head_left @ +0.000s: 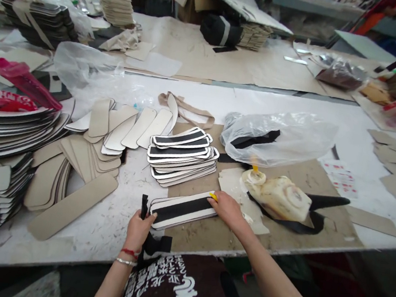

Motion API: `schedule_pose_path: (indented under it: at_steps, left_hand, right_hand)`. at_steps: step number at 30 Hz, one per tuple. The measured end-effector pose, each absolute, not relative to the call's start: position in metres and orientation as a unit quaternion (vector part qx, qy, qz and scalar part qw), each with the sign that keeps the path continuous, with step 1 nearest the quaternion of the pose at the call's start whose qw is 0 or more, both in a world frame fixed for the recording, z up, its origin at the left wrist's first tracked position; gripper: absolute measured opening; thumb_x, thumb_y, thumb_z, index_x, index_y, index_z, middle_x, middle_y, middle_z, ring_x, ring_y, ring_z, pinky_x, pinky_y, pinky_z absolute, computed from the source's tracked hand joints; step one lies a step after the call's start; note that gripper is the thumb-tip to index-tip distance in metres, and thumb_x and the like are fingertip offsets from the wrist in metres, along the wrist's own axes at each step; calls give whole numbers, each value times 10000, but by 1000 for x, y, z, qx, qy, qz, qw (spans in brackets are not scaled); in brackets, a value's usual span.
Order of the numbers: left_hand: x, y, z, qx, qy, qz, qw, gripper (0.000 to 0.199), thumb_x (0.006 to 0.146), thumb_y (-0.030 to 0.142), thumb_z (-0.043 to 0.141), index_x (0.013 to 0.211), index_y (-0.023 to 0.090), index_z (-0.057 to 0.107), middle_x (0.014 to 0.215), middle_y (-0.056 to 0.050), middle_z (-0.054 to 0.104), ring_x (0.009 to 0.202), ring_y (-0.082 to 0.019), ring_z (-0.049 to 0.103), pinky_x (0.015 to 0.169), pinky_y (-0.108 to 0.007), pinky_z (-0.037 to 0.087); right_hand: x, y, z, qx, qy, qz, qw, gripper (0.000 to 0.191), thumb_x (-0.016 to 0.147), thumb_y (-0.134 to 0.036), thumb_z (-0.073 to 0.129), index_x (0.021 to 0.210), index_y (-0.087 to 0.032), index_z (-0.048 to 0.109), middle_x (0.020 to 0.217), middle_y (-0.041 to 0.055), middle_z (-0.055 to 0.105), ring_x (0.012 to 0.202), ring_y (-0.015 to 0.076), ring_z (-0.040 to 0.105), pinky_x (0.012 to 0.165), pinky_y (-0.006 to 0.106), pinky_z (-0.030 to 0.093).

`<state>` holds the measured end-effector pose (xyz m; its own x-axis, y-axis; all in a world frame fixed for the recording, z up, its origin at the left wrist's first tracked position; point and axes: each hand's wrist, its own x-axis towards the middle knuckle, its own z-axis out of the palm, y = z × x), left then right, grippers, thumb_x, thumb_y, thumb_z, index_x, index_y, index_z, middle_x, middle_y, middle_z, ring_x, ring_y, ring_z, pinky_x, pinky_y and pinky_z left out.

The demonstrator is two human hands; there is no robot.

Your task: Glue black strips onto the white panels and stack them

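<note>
In front of me lies a small stack of long white panels; the top panel [167, 224] has a black strip [183, 210] along its middle. My left hand [137, 231] grips a bunch of black fabric strips [144, 204], its thumb on the panel's left end. Over the right end, my right hand [228, 210] is closed on a thin yellow stick [213, 196], mostly hidden in the fingers. Behind sits a pile of panels with black strips [182, 158]. To the right, a stained glue bottle [286, 198] lies on its side by a small glue pot [253, 178].
Beige and white panels [77, 158] lie fanned out on the left, beside tall curved stacks [8, 130] and a pink bottle [25, 81]. A clear plastic bag [289, 135] with black strips stands behind the glue. Brown card [187, 238] covers part of the white table.
</note>
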<state>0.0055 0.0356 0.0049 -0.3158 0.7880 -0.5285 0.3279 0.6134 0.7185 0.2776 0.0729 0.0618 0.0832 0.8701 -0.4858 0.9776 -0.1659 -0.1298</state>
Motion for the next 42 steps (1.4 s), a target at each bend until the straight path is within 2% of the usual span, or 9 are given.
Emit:
schedule_pose_path:
  at_steps: [11,17,35,42]
  left_hand:
    - [9,36,12,329,774,249,480,361,499,466,653,647,165,520,461,41,487,418,-122,450,430,-251,368]
    - [10,35,13,329,762,253,496,358,516,473,642,637,178,480,428,71,434,366,-88,392,396,-236,345]
    - [11,38,20,328,745,249,525,423,521,506,670,675,179,451,420,90,424,354,-87,389,395,-234,333]
    - [12,37,24,326,745,249,526,389,552,481,652,684,175,452,448,85,435,358,-73,390,397,-219,341]
  right_hand:
    - [286,77,51,718,636,-270,84,271,812,-358,454,966,-162,557,967,85,601,922,181,545,777,238,345]
    - [290,77,50,712,644,-269,76,252,810,-365,451,904,-163,569,920,77,611,870,181,557,746,238,359]
    - [292,77,41,704,649,-281,62,218,808,-335,468,888,-154,560,924,86,604,875,181,550,724,225,347]
    - [295,77,30,700,657,-273,55,208,804,-341,470,839,-159,564,873,86,607,823,191,560,681,238,344]
